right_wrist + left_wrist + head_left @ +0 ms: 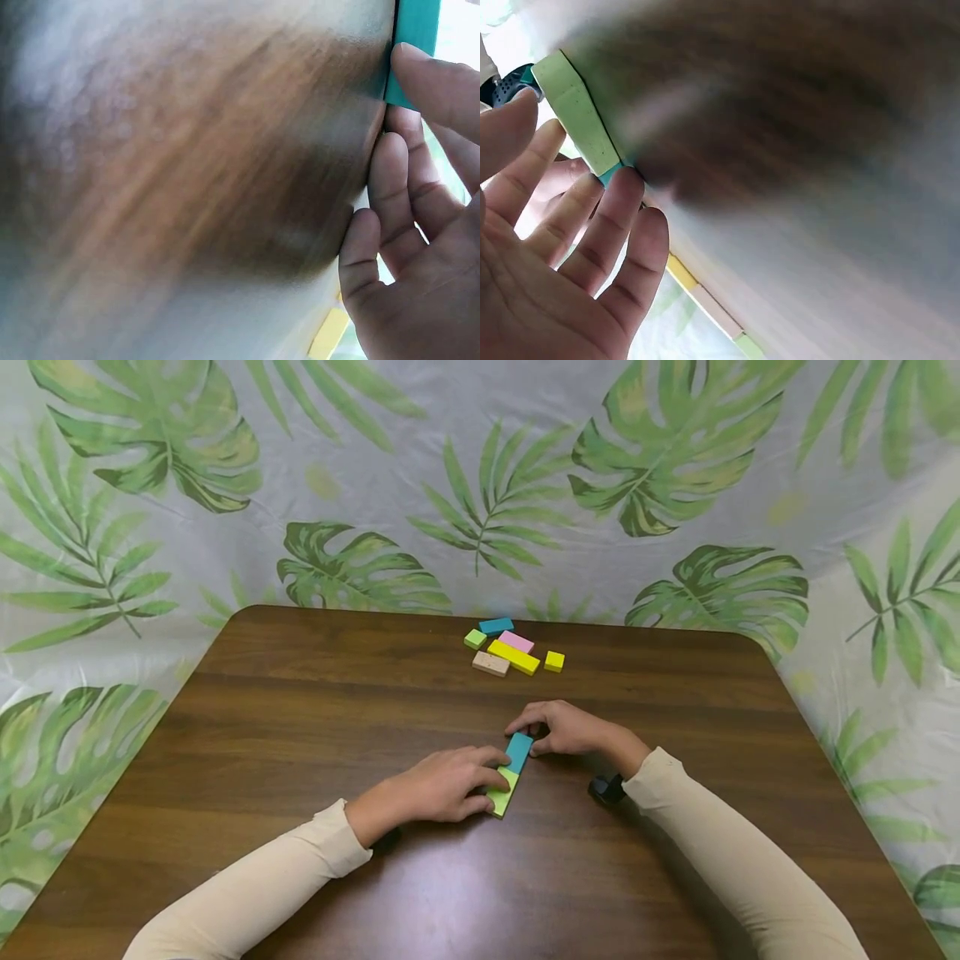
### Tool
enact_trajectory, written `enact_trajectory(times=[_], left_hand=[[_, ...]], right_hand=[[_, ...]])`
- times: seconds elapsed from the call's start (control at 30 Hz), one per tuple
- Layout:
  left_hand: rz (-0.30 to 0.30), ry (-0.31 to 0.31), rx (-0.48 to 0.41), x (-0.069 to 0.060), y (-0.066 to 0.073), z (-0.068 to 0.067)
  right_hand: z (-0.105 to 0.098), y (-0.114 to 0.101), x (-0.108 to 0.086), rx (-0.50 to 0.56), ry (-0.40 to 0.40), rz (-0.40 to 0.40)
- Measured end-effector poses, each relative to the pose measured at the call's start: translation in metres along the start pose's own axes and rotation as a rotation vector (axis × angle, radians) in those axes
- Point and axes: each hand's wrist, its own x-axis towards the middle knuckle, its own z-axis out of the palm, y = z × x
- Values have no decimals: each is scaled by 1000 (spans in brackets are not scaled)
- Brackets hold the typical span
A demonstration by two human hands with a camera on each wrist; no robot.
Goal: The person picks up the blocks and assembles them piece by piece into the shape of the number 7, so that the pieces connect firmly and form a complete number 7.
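Head view: leaf-print cloth (487,518) behind a brown wood-grain table (262,693). Mid-table, a lime block (500,803) & a blue block (520,749) lie end to end, approx. touching; their shared long axis runs from near-left to far-right, blue at the far end. L hand (448,783) comes in from the left, nearer lime, fingers loosely bent & resting along that side, no firm grip visible. R hand (573,728) is nearer blue, at its far end, w/ thumb on its right side & index by the far-left corner: a narrow pinch, as far as shown. More loose blocks (513,657) sit beyond, well apart.

L wrist view: lime slants down-right toward the fingertips; only a sliver of blue shows. Thumb contact: can't tell.

R wrist view: blue at upper R, thumb against its side; index mostly hidden.
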Motion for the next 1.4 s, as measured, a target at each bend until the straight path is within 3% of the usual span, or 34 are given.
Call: enact_trajectory(times=[0.23,0.4,0.53,0.8,1.4], left_hand=[[-34,-18,-17,5,-5,1],[-74,-56,-89,7,-8,-2],[-67,-87,-113,9,-10,-1],[-69,-126,-98,11,-13,-2],[-72,-126,-79,14,-10,-3]], right_hand=[[0,-1,0,-2,2,28],[1,0,0,34,4,58],[2,3,0,54,-12,76],[-1,0,1,72,-27,56],[-1,1,2,72,-30,55]])
